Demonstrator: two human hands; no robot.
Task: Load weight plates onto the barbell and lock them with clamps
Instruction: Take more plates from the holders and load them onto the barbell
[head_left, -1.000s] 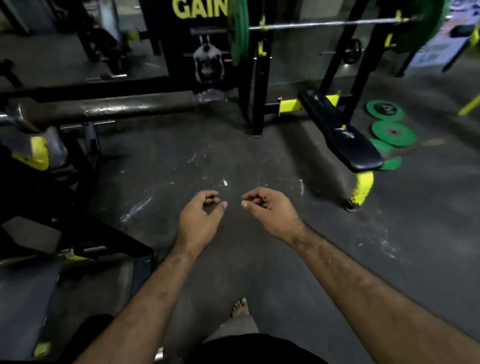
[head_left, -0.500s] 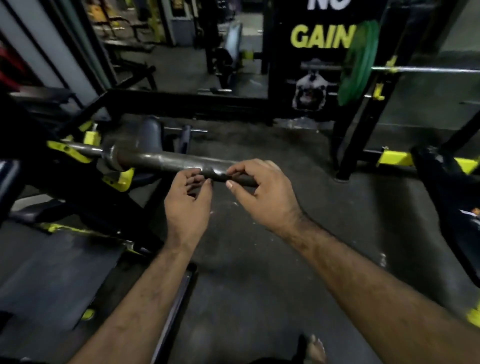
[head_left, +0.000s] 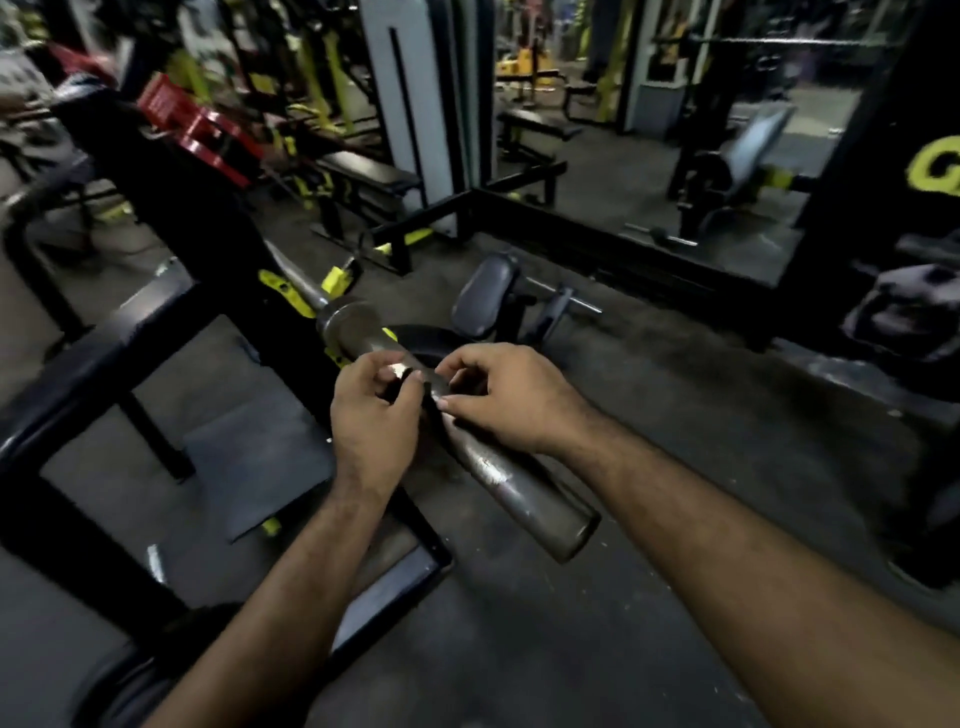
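The barbell's steel sleeve points toward me, its open end low in the middle of the view. No plate is visible on it. The bar's shoulder collar sits further up, next to a yellow rack hook. My left hand and my right hand meet over the sleeve. Both pinch a small dark clamp that wraps the sleeve between their fingertips. Its shape is mostly hidden by the fingers.
A black steel rack frame stands at my left and runs under my forearms. A padded roller lies on the floor beyond the sleeve. Red plates and benches fill the back. A dark poster wall stands at right.
The view has swung left from the far rack to this bar. My hands went from hanging curled over the floor to the sleeve, and now grip the clamp further in on it.
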